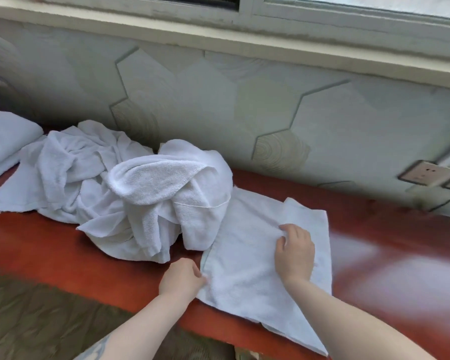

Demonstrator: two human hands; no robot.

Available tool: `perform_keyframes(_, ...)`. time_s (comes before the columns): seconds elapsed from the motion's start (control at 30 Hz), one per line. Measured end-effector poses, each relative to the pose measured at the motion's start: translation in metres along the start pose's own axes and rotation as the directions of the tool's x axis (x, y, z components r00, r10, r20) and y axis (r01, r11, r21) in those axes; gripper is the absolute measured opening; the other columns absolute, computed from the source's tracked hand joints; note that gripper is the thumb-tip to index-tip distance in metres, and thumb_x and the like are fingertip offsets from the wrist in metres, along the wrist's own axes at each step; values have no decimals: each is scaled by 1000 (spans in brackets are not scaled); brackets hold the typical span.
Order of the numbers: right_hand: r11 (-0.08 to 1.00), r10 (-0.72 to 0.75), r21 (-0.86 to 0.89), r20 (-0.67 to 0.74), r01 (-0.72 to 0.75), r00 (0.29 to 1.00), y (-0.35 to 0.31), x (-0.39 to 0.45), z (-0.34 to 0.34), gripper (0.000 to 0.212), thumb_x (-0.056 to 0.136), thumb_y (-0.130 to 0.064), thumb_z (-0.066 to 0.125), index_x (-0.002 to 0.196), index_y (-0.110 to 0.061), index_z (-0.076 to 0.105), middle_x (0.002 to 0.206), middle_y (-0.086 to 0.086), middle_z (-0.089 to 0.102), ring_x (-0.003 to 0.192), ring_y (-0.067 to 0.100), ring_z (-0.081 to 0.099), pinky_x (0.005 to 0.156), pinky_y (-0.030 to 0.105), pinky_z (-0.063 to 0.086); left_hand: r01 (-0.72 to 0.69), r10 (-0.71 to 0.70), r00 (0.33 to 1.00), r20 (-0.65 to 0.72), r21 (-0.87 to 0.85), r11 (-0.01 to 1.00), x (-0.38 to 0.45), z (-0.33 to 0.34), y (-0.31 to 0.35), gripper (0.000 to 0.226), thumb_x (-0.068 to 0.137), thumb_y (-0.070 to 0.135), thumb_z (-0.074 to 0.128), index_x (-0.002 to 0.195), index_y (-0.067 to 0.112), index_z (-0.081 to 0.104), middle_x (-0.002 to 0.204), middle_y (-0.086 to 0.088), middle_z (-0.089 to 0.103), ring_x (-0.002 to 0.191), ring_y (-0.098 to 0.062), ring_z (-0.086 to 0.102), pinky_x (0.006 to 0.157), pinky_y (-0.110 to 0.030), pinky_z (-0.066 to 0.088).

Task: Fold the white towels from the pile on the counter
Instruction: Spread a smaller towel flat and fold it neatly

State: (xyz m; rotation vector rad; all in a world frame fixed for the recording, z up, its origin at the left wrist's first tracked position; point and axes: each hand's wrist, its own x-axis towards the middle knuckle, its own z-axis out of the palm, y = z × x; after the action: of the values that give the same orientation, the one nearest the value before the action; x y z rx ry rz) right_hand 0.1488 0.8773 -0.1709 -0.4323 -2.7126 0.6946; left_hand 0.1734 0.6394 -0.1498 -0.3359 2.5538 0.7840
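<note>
A white towel [247,266] lies spread flat on the red counter [63,255], its near corner hanging past the front edge. My left hand [182,278] pinches the towel's left edge. My right hand [294,253] rests on the towel's middle, its fingers curled round a fold of cloth near the far right part. A heap of crumpled white towels [130,193] sits to the left and overlaps the flat towel's far left corner.
A folded white towel [5,141] lies at the far left of the counter. Behind the counter rises a hexagon-patterned wall [244,105] with a socket plate [424,172] at the right and a window sill above. Bare counter shines to the right.
</note>
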Motion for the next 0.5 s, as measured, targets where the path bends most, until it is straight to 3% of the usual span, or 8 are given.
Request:
perform_keyframes(0.1, 988, 10, -153, 186, 18, 983, 25, -30, -6, 40, 87, -21, 57, 126, -11, 59, 137, 9, 54, 127, 31, 49, 101, 43, 41, -46, 44, 998, 43, 44, 998, -4, 8, 5, 2, 76, 26, 64, 75, 24, 63, 72, 9, 66, 69, -11, 66, 67, -28, 54)
perform_keyframes(0.17, 966, 95, -259, 340, -4, 936, 40, -38, -13, 50, 97, -37, 40, 145, -21, 38, 158, 5, 24, 146, 23, 22, 115, 43, 23, -80, 75, 994, 76, 67, 995, -10, 16, 11, 3, 73, 23, 64, 75, 21, 65, 70, 7, 67, 67, -10, 65, 66, -28, 55)
perform_keyframes(0.27, 942, 157, -336, 423, -7, 892, 60, -37, -28, 53, 102, -40, 29, 152, -31, 14, 162, -4, -2, 149, 14, -3, 118, 43, 8, -99, 88, 985, 149, 69, 993, -19, 29, 25, 5, 71, 20, 61, 74, 16, 63, 72, 4, 68, 65, -14, 66, 67, -31, 56)
perform_keyframes(0.5, 942, 239, -320, 421, -103, 875, 123, -35, -79, 51, 100, -30, 33, 148, -34, 19, 160, -11, -8, 147, 10, -8, 118, 45, 8, -161, 38, 923, 382, 296, 941, -48, 56, 77, 4, 64, 19, 57, 64, 18, 53, 52, 5, 56, 47, -14, 56, 55, -23, 49)
